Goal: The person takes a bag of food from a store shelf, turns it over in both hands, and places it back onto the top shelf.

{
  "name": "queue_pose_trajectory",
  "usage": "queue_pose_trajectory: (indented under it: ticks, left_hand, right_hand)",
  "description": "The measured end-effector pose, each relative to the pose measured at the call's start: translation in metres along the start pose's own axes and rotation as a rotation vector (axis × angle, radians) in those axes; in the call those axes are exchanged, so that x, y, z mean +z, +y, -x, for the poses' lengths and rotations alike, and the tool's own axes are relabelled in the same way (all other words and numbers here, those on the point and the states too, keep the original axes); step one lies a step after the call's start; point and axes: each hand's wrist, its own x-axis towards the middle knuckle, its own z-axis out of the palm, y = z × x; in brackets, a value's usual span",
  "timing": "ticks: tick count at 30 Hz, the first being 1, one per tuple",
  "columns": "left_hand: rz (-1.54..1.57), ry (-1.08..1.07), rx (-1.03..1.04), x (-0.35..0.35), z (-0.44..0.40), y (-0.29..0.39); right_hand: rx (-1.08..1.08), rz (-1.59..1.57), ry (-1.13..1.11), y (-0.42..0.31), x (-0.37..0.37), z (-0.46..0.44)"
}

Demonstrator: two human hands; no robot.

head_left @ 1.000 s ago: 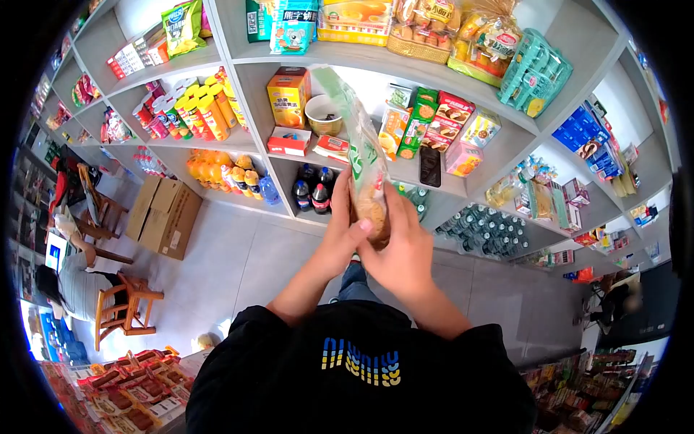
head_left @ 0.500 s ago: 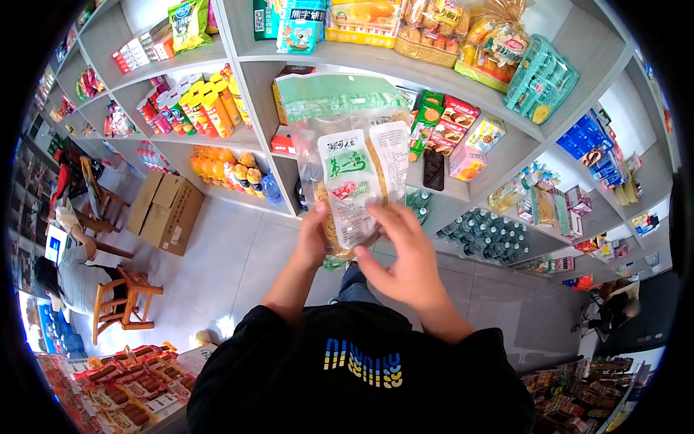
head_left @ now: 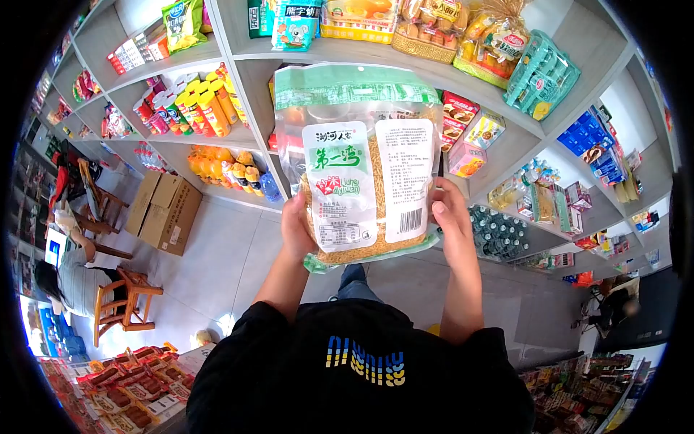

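Note:
A clear bag with a green top band, white printed labels and brown grain-like contents point(head_left: 361, 166) is held up between both hands, its label side facing the camera. My left hand point(head_left: 296, 226) grips the bag's lower left edge, with its fingers partly hidden behind it. At the lower right edge, my right hand point(head_left: 452, 217) holds the bag with the thumb near the front and the other fingers bent at the side. The bag covers much of the middle shelf behind it.
Shelves point(head_left: 405, 58) with packaged breads, boxes, canisters and bottles stand ahead. A cardboard box point(head_left: 165, 213) rests on the floor at left, near a wooden chair point(head_left: 126, 304) with a seated person point(head_left: 78, 278). Packaged snacks point(head_left: 134, 387) lie at lower left.
The bag has turned from edge-on to face the camera, showing its labels fully. My right hand has moved from the bag's front to its right edge.

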Motion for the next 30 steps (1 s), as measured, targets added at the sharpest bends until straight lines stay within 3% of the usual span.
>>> queue_pose_trajectory:
  ticks: [2, 8, 11, 25, 30]
  left_hand:
    - [-0.048, -0.039, -0.026, 0.000, 0.000, 0.002]
    - [0.093, -0.056, -0.097, 0.001, 0.001, -0.002]
    - [0.108, -0.158, -0.145, -0.006, 0.002, -0.004]
    - [-0.287, 0.057, -0.158, 0.000, -0.002, 0.004]
    - [-0.536, -0.097, -0.164, -0.008, -0.004, 0.011]
  right_hand:
    - [0.235, -0.126, -0.096, 0.001, -0.003, 0.001]
    - [0.203, -0.334, -0.241, 0.014, -0.003, 0.005]
    - [0.173, -0.209, -0.330, 0.009, 0.000, 0.005]
    - [0.072, -0.202, -0.260, 0.003, 0.012, 0.011]
    - [0.034, -0.149, -0.213, 0.000, 0.009, 0.015]
